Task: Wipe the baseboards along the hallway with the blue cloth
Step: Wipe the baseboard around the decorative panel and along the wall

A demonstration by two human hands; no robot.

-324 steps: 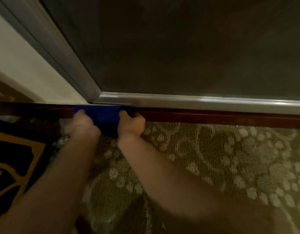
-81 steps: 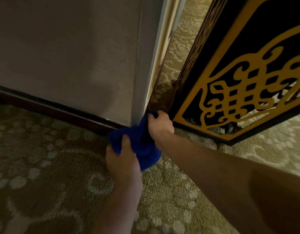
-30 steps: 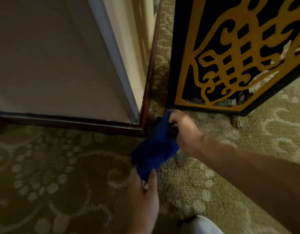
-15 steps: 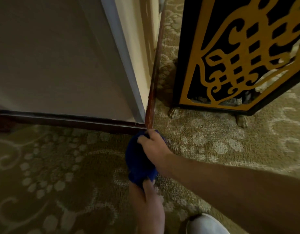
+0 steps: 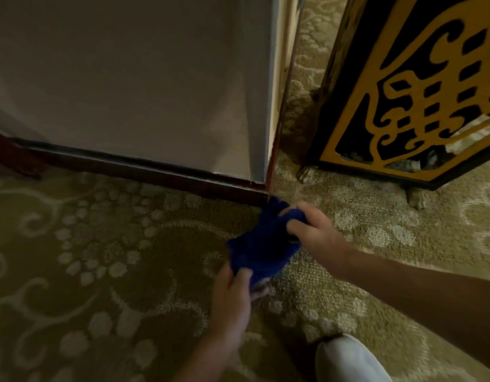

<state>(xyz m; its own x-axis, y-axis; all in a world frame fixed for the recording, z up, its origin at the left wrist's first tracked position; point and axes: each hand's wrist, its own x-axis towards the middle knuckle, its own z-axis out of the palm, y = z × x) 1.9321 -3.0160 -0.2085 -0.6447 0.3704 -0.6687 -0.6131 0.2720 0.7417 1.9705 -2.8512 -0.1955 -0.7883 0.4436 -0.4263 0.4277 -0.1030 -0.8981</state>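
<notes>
Blue cloth (image 5: 261, 248) is held at both ends — right hand (image 5: 314, 234) has its fingers curled round the far end, left hand (image 5: 232, 292) pinches the near lower edge between thumb and fingers. Cloth sits bunched just above the carpet (image 5: 100, 271), its far tip just beside the outer corner where the dark wooden baseboard (image 5: 155, 172) turns round the wall (image 5: 128, 78); contact with the wood cannot be confirmed. Looks soft, light, floppy — no stiffness, will fold and drag, so best gathered into a pad in the palm rather than held by one edge. Long axis runs from near-left to far-right, the far end pointing at the corner. Black-and-gold carved screen (image 5: 403, 92) stands just right of the corner, near but apart. White shoe (image 5: 348, 359) shows at the bottom edge.
</notes>
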